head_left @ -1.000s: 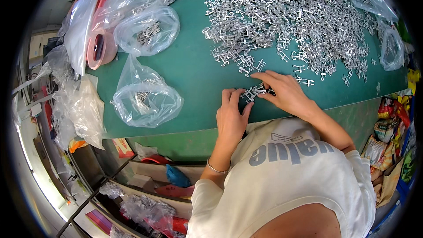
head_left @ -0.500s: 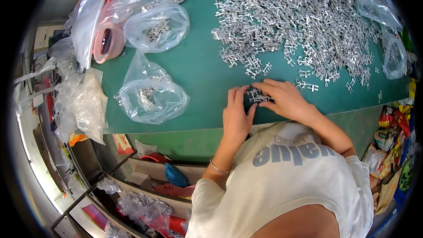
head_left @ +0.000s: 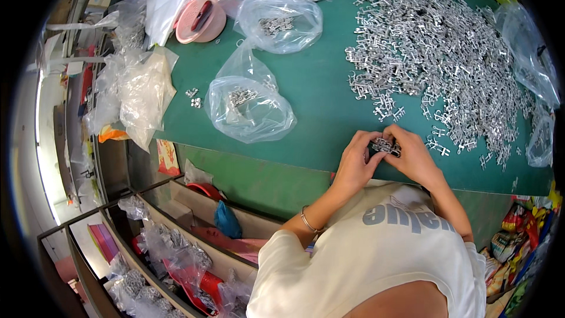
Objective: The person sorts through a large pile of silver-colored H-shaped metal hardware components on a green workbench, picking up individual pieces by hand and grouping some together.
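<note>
At the near edge of the green table, my left hand (head_left: 355, 164) and my right hand (head_left: 414, 154) close together around a bunch of small silvery metal pieces (head_left: 386, 146). Thumbs and fingertips press in on it from both sides. Just beyond my hands spreads a big heap of similar metal pieces (head_left: 435, 47), a few lying loose at its near edge. To the left, an open clear plastic bag (head_left: 253, 121) holds some metal pieces. Another clear bag (head_left: 303, 29) with metal pieces sits behind it.
A pink round container (head_left: 215, 26) with a dark red object (head_left: 202, 16) stands at the back left. Loose metal bits (head_left: 194, 99) lie beside the front bag. More plastic bags (head_left: 147, 94) hang over the left edge. Open drawers (head_left: 194, 224) stand below; colourful packets (head_left: 512, 229) are at right.
My hands have drawn closer together and now squeeze the bunch of metal pieces between them; before, it rested between spread fingers at the table. The view has turned, shifting the table's things rightward.
</note>
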`<control>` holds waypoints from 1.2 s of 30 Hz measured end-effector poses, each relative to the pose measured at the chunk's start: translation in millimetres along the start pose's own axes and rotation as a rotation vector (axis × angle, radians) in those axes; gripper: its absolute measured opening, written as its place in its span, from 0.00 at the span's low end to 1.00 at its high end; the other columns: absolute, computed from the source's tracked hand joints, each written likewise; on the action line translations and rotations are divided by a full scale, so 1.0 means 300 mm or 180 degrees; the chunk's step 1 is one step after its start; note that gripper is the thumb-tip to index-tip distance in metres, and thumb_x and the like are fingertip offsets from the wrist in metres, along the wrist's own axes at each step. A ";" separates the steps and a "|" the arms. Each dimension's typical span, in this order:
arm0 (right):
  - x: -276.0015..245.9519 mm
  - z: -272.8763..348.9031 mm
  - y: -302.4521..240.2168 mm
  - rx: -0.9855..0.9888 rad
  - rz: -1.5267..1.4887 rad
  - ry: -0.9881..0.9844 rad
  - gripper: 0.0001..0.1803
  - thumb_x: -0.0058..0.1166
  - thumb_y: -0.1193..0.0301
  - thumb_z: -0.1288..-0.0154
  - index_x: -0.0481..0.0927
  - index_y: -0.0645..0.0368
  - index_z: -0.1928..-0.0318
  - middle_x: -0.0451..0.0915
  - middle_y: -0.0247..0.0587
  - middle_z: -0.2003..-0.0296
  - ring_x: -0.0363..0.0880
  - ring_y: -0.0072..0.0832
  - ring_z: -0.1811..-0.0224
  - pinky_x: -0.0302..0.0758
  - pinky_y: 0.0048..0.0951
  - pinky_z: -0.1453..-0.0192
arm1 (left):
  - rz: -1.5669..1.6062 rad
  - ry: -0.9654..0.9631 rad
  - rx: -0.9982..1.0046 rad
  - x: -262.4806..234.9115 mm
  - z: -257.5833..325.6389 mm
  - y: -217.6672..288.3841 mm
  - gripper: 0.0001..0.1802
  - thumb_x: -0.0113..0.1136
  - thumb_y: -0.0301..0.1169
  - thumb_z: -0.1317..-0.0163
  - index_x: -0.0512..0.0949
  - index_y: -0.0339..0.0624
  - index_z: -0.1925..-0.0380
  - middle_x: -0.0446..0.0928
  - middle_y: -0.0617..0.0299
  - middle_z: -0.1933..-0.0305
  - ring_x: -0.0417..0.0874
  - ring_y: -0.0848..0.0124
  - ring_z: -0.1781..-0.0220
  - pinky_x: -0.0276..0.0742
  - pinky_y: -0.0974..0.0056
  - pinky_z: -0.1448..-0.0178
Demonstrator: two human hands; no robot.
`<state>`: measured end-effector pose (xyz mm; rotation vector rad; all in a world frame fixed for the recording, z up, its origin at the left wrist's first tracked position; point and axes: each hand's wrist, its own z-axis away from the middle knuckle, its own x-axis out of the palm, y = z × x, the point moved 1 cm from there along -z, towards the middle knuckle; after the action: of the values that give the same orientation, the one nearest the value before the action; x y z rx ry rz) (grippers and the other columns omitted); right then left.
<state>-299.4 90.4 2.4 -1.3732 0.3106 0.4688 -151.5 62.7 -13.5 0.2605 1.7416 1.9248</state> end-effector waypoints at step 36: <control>-0.042 0.104 0.092 0.0077 -0.1454 0.0864 0.20 0.55 0.64 0.43 0.73 0.68 0.55 0.77 0.45 0.71 0.75 0.25 0.70 0.71 0.25 0.65 | 0.0728 -0.0247 -0.0705 0.105 -0.062 0.120 0.15 0.55 0.22 0.44 0.72 0.34 0.55 0.68 0.72 0.77 0.61 0.87 0.80 0.55 0.80 0.78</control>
<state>-325.7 122.9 -10.0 -1.4327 0.2115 -0.1006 -196.0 61.2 12.1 0.4627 1.4866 2.2179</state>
